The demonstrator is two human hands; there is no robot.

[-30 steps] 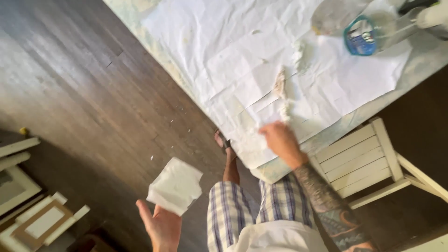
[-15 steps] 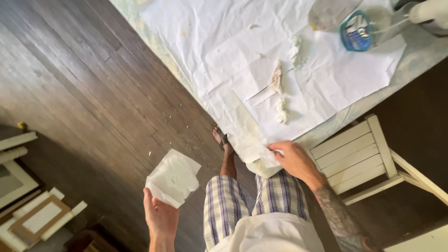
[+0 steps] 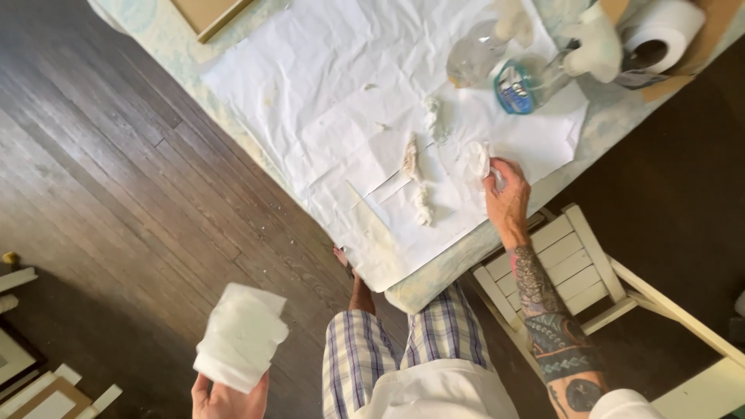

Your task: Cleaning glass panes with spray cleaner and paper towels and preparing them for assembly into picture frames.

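My left hand [image 3: 227,397] is low at the bottom edge, holding up a folded stack of white paper towels [image 3: 241,335] over the wooden floor. My right hand [image 3: 506,194] reaches onto the table and pinches a small crumpled white wad [image 3: 476,158] that rests on the white paper sheets [image 3: 341,101] covering the tabletop. A twisted, soiled paper strip [image 3: 417,182] lies on the sheets just left of that hand. My tattooed forearm crosses the table's near edge.
A clear spray bottle [image 3: 512,74] with a blue label lies on the table beyond my right hand, next to a paper roll [image 3: 653,35]. A white slatted chair [image 3: 590,271] stands at right. Picture frames [image 3: 31,384] lie on the floor at left.
My right hand moved from the table's near edge up and right onto the sheets and closed on the crumpled wad. The left hand keeps holding the towel stack.
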